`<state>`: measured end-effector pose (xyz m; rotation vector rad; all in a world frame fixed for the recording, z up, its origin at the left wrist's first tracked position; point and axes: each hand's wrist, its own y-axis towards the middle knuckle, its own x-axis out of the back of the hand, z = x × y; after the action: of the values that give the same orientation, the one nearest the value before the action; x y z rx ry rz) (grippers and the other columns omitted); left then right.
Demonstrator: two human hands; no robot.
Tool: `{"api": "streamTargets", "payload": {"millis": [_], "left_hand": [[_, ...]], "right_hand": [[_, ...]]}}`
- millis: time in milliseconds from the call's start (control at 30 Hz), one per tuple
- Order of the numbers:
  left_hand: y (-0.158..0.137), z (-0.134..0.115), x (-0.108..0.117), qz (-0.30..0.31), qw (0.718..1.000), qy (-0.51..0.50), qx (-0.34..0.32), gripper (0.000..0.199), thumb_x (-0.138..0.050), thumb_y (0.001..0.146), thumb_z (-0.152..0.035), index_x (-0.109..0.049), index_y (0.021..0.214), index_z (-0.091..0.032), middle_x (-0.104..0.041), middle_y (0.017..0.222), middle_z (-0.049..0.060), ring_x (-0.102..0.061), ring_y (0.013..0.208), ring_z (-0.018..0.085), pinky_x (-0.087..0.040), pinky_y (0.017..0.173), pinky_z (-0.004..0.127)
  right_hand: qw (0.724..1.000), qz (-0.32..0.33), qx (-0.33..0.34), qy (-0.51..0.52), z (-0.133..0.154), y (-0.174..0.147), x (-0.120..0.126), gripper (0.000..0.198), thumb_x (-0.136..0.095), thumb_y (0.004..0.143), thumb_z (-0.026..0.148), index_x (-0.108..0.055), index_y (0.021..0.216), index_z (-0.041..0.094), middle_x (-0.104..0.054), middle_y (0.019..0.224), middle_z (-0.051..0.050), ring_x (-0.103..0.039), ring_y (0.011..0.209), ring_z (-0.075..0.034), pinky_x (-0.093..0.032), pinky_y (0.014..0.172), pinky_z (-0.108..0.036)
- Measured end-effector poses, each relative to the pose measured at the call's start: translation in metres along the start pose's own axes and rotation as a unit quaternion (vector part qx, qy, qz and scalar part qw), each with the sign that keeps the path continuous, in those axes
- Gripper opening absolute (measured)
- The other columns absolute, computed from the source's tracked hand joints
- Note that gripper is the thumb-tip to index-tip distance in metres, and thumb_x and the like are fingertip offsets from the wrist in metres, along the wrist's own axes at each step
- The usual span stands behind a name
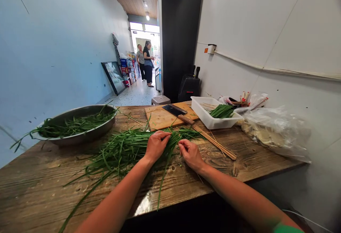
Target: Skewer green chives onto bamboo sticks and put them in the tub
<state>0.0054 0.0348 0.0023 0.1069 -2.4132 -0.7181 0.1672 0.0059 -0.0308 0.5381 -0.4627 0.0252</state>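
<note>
A loose heap of garlic chives lies across the wooden table in front of me. My left hand is over its right part, thumb and forefinger pinched on some chives. Just to the right, my right hand is curled, its fingertips pressed together beside the ends of the chives; what they hold, if anything, is too small to make out. A bundle of thin wooden skewers lies beyond my right hand. The cleaver rests on the cutting board, its wooden handle pointing toward the skewers.
At the left stands a metal basin of chives. A white plastic tray at the back right holds skewers and neatly laid chives. Plastic bags with pale contents lie beside it. Two people stand far off near the doorway.
</note>
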Motion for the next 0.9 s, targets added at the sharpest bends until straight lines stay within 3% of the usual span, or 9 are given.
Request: {"api": "streamTargets", "payload": {"millis": [133, 333, 433, 533, 667, 900], "left_hand": [[-0.001, -0.007, 0.0, 0.02, 0.999, 0.02, -0.018, 0.023, -0.049, 0.077, -0.029, -0.068, 0.084, -0.018, -0.066, 0.085, 0.004, -0.059, 0.081, 0.015, -0.044, 0.076, 0.026], [0.009, 0.001, 0.022, -0.037, 0.991, 0.124, -0.017, 0.024, -0.048, 0.078, -0.031, -0.068, 0.082, -0.019, -0.066, 0.086, 0.005, -0.058, 0.082, 0.016, -0.042, 0.077, 0.027], [0.013, 0.01, 0.039, 0.01, 0.97, 0.244, -0.016, 0.016, -0.053, 0.073, -0.027, -0.069, 0.075, -0.022, -0.066, 0.083, 0.005, -0.056, 0.082, 0.02, -0.039, 0.075, 0.031], [0.014, 0.015, 0.049, 0.092, 0.95, 0.296, -0.032, 0.012, -0.057, 0.069, -0.024, -0.069, 0.071, -0.024, -0.065, 0.081, 0.004, -0.054, 0.083, 0.022, -0.036, 0.072, 0.031], [0.014, 0.015, 0.047, 0.137, 0.936, 0.318, -0.061, 0.014, -0.058, 0.069, -0.024, -0.069, 0.078, -0.024, -0.063, 0.081, 0.006, -0.051, 0.085, 0.022, -0.034, 0.072, 0.031], [0.006, 0.013, 0.026, 0.135, 0.932, 0.319, -0.107, 0.014, -0.059, 0.071, -0.028, -0.068, 0.081, -0.026, -0.058, 0.082, 0.006, -0.046, 0.089, 0.022, -0.029, 0.076, 0.033]], "right_hand": [[1.0, -0.016, 0.001, -0.001, 0.002, 0.001, 0.002, 0.017, -0.041, 0.082, 0.024, -0.056, 0.083, 0.016, -0.053, 0.056, 0.002, -0.051, 0.05, -0.011, -0.039, 0.05, -0.02], [1.0, -0.023, -0.013, -0.001, 0.0, 0.002, 0.001, 0.017, -0.043, 0.08, 0.025, -0.058, 0.08, 0.016, -0.056, 0.059, 0.0, -0.052, 0.052, -0.011, -0.039, 0.049, -0.019], [1.0, -0.017, -0.026, 0.0, -0.002, 0.002, 0.003, 0.016, -0.046, 0.076, 0.025, -0.058, 0.076, 0.015, -0.058, 0.063, -0.001, -0.053, 0.054, -0.011, -0.039, 0.048, -0.019], [0.999, 0.002, -0.042, 0.003, -0.003, 0.002, 0.007, 0.015, -0.046, 0.074, 0.024, -0.058, 0.072, 0.015, -0.057, 0.06, 0.0, -0.051, 0.05, -0.01, -0.037, 0.046, -0.018], [0.997, 0.029, -0.068, 0.003, -0.005, 0.003, 0.014, 0.014, -0.047, 0.07, 0.024, -0.058, 0.069, 0.015, -0.053, 0.051, 0.003, -0.048, 0.043, -0.009, -0.035, 0.042, -0.018], [0.994, 0.052, -0.099, 0.002, -0.01, 0.004, 0.023, 0.014, -0.047, 0.068, 0.023, -0.058, 0.065, 0.015, -0.051, 0.045, 0.004, -0.044, 0.039, -0.008, -0.033, 0.039, -0.017]]}}
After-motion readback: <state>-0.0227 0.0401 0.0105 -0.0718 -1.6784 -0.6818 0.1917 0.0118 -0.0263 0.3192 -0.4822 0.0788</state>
